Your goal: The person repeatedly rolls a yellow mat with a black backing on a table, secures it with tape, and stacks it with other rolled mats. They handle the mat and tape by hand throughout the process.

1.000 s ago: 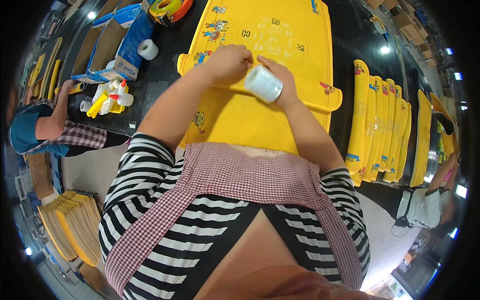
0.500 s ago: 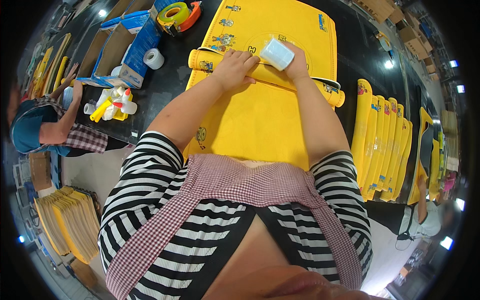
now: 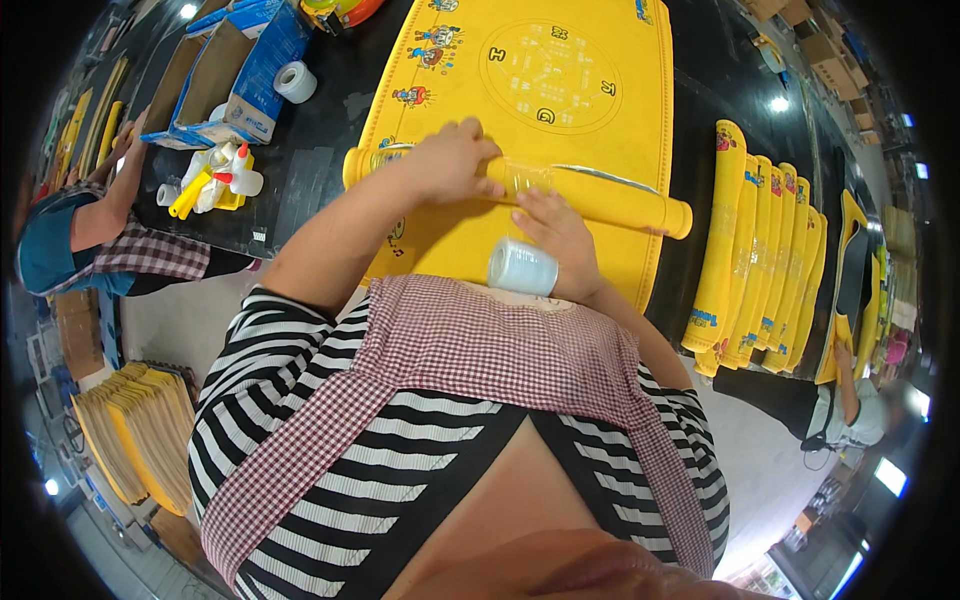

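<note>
A yellow mat printed with cartoon figures is rolled into a tube in front of me, lying across another flat yellow mat. My left hand grips the tube left of its middle, fingers over the top and thumb on the near side. Close to my apron, my right hand keeps a roll of clear film tape against its palm and thumb, its fingertips touching the tube's near side. Between the hands, a shiny clear strip lies over the tube.
Several rolled yellow mats lie side by side at right. On the black table at left are a blue carton, a tape roll and a yellow basket with bottles. Co-workers stand at both sides.
My right hand has come from the tube's far side to its near side with the tape roll. The tube sits nearer to me, uncovering more of the flat mat's print beyond it.
</note>
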The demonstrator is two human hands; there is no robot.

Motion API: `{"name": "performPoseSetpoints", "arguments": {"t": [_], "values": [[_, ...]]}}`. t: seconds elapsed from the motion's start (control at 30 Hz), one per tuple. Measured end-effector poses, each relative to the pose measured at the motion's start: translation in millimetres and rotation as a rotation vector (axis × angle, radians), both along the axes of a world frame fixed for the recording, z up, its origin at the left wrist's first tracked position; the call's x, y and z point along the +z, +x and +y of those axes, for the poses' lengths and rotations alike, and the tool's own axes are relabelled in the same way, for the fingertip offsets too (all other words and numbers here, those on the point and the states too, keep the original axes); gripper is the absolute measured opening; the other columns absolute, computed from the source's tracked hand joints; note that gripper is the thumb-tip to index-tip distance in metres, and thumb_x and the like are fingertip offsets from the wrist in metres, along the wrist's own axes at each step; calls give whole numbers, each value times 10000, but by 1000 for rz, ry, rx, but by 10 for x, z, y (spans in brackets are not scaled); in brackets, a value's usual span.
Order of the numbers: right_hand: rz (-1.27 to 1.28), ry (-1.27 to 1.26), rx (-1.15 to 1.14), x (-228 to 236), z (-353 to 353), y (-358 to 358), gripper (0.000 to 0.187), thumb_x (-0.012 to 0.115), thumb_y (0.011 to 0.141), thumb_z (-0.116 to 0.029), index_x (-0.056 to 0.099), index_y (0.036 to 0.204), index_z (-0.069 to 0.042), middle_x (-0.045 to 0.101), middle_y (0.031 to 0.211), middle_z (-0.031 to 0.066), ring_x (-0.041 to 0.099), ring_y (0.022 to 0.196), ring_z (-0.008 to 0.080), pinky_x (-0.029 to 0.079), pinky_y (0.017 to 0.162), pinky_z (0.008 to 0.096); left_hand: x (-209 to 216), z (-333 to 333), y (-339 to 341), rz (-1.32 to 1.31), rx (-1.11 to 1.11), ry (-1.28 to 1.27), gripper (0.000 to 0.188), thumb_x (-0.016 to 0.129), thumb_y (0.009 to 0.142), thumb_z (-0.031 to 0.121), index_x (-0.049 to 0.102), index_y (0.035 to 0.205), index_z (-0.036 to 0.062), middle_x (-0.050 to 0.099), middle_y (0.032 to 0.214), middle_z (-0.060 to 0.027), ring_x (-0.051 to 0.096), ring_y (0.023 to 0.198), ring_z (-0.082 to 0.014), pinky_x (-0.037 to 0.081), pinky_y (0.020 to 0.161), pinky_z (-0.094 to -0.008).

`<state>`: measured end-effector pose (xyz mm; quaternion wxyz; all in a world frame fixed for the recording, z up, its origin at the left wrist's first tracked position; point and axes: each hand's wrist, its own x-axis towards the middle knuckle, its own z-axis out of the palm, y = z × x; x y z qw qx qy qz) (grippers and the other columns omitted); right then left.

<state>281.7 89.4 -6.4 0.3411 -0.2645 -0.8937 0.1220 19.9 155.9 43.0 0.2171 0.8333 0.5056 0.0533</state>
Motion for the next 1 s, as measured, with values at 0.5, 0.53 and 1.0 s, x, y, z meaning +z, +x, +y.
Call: {"name": "performPoseSetpoints", "arguments": {"t": [0.5, 0.53, 1.0], "values": [[307, -392, -172, 4, 2461, -220, 433, 866, 743, -335, 724, 1102, -139, 737, 1072, 79, 705, 993, 304, 576, 873, 407, -516, 484, 287, -91, 111, 672, 696, 718, 880, 187, 470, 1521, 78, 489, 1553, -177, 434, 1467, -367, 288, 1227, -558], [323, -436, -177, 30, 2529, -248, 438, 868, 743, -338, 725, 1105, -137, 737, 1077, 80, 705, 995, 303, 577, 873, 403, -507, 638, 257, -71, 107, 691, 707, 722, 882, 204, 461, 1525, 71, 490, 1547, -184, 438, 1461, -372, 286, 1228, -558], [68, -170, -139, 176, 1673, -330, 351, 751, 897, -154, 729, 1245, -107, 717, 1221, 158, 675, 1190, 346, 542, 1032, 451, -124, 1899, 193, 205, 19, 134, 600, 837, 811, 414, 642, 1272, 83, 649, 1285, -151, 630, 1189, -397, 511, 1009, -480]]}}
